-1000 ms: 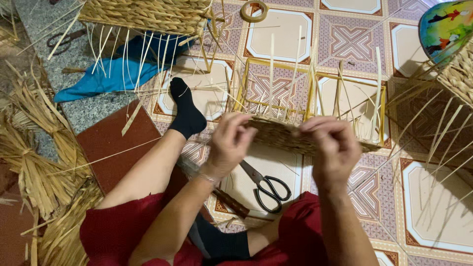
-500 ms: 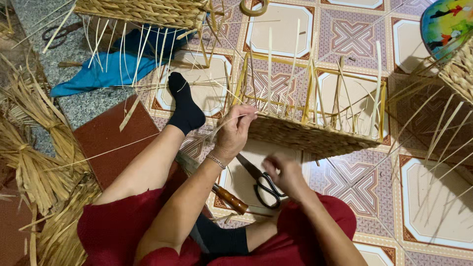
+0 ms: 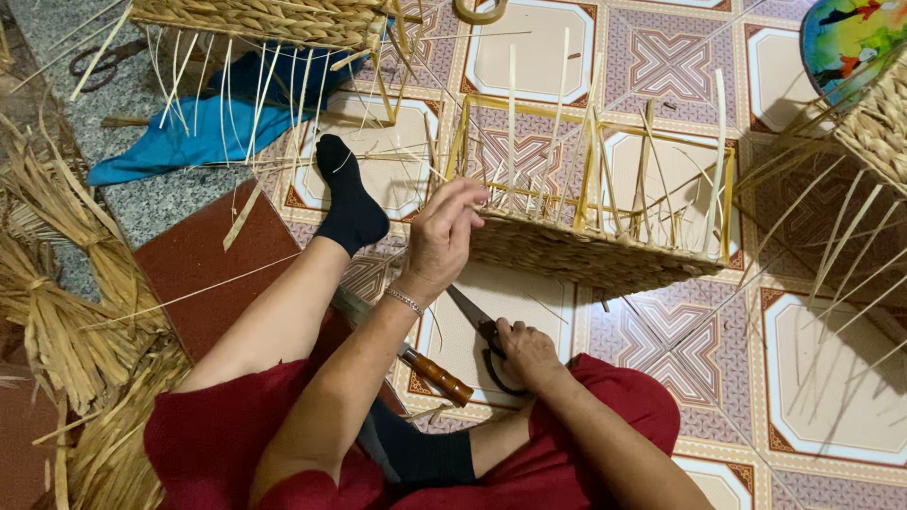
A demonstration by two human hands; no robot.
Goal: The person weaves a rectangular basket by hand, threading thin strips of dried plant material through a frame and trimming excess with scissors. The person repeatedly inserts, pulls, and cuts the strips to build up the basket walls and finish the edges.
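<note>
A half-woven straw basket (image 3: 605, 250) on a yellow frame lies on the tiled floor in front of me, with loose stakes standing up from it. My left hand (image 3: 444, 236) pinches the basket's near left corner. My right hand (image 3: 524, 351) rests low on the floor, its fingers closed around the handles of black scissors (image 3: 482, 326). A knife with a wooden handle (image 3: 436, 375) lies beside my left forearm. My leg in a black sock (image 3: 350, 203) stretches out to the left of the basket.
Bundles of dry straw (image 3: 66, 312) pile at the left. Another woven basket (image 3: 255, 19) sits at the top over a blue cloth (image 3: 198, 132). A third basket (image 3: 879, 123) stands at the right edge. A tape roll (image 3: 480, 9) lies at the top.
My right hand left the basket's rim and dropped to the floor, taking hold of the scissors. My left hand stayed at the basket's corner.
</note>
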